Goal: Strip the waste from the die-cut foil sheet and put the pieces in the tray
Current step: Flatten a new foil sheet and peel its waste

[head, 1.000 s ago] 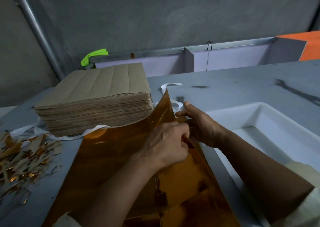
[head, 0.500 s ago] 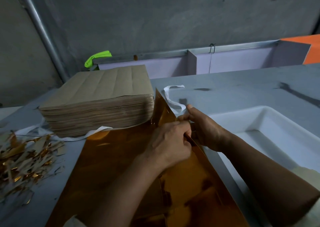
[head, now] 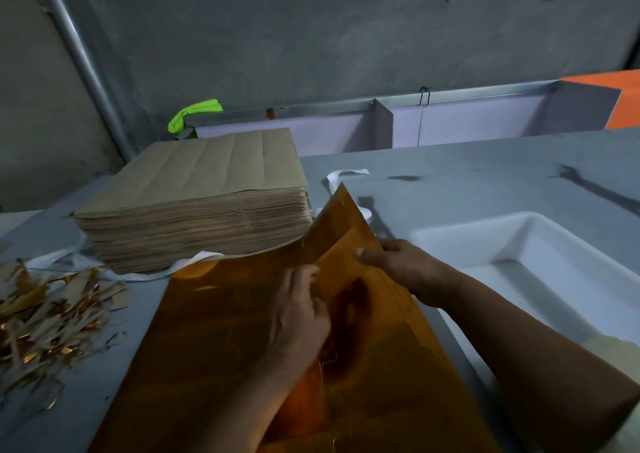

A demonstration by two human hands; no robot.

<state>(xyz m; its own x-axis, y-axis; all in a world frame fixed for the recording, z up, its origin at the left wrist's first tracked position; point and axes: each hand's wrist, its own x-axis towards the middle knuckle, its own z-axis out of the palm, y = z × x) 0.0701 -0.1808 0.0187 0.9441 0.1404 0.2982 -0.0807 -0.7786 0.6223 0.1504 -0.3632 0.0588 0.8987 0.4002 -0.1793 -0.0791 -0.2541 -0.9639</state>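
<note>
Foil [head: 225, 331] held by both hands for stripping
Its lifted far corner is pinched by the left hand [head: 301, 317] and gripped by the right hand [head: 403, 267], close together; waste is best peeled slowly along the cuts, pieces being passed right to the tray [head: 460, 234].

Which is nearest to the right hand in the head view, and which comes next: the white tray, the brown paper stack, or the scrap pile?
1. Tray, just to the right of the right hand.
2. Paper stack, back and to the left.
3. Scrap pile, far left at the table edge.
</note>
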